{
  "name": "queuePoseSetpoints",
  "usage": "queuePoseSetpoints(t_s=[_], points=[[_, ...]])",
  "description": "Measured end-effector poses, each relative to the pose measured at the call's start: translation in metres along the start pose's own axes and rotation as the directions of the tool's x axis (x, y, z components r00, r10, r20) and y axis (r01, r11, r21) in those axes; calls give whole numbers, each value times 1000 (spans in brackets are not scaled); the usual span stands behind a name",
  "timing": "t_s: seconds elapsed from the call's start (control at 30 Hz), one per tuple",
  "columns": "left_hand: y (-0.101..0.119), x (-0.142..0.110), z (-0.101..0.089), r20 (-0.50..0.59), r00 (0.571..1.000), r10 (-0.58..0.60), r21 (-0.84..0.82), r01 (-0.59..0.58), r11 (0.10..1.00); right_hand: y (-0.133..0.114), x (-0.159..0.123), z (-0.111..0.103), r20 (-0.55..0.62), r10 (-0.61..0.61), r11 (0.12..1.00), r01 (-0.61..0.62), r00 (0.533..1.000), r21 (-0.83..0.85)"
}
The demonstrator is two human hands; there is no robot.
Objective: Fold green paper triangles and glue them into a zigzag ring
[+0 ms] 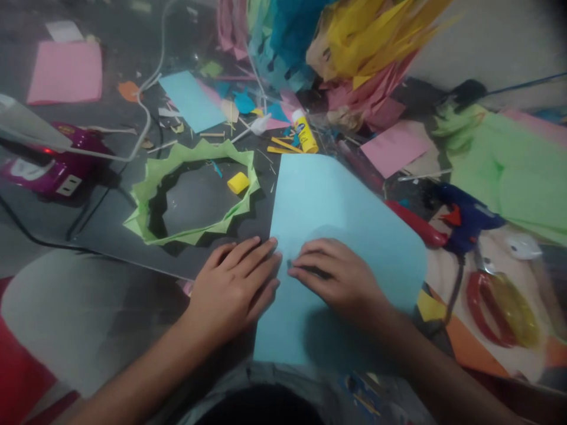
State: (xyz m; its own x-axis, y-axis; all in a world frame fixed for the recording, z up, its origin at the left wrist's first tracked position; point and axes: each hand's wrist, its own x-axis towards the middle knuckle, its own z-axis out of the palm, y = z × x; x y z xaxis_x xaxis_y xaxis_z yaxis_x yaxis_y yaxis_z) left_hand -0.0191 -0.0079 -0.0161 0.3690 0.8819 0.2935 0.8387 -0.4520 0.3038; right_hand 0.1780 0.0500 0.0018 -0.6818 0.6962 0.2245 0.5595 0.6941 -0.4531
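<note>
A large light blue sheet of paper (336, 200) lies in front of me at the table's edge. My left hand (241, 280) is laid flat, fingers stretched out, with its fingertips at the sheet's left edge. Over the sheet, my right hand (341, 274) is closed in a pinch. A small dark tip shows at its fingertips, but what it belongs to is hidden. Beyond my left hand stands a green zigzag-edged paper ring (199, 233), with a yellow cap (238, 183) inside it.
A yellow glue stick (305, 133) lies at the sheet's top edge among paper scraps. Scissors (491, 307) and a blue glue gun (465, 218) are on the right. A purple power socket (66, 159) with cables sits left. Colourful crumpled paper (363, 35) stands at the back.
</note>
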Motion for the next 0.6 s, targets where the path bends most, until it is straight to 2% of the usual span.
queuePoseSetpoints(t_s=[0.17,0.3,0.37,0.6], points=[[0,0,0,8,1000,-7,-9,7,1000,2,3,2,-17,-37,999,37,999,-9],[0,0,-1,12,1000,-8,-19,8,1000,4,1,0,1,154,987,-154,988,45],[0,1,-1,14,1000,-10,-19,10,1000,3,-1,-1,17,200,977,-201,980,74],[-1,0,0,15,1000,-9,-23,9,1000,0,0,2,-7,160,983,-159,987,94]])
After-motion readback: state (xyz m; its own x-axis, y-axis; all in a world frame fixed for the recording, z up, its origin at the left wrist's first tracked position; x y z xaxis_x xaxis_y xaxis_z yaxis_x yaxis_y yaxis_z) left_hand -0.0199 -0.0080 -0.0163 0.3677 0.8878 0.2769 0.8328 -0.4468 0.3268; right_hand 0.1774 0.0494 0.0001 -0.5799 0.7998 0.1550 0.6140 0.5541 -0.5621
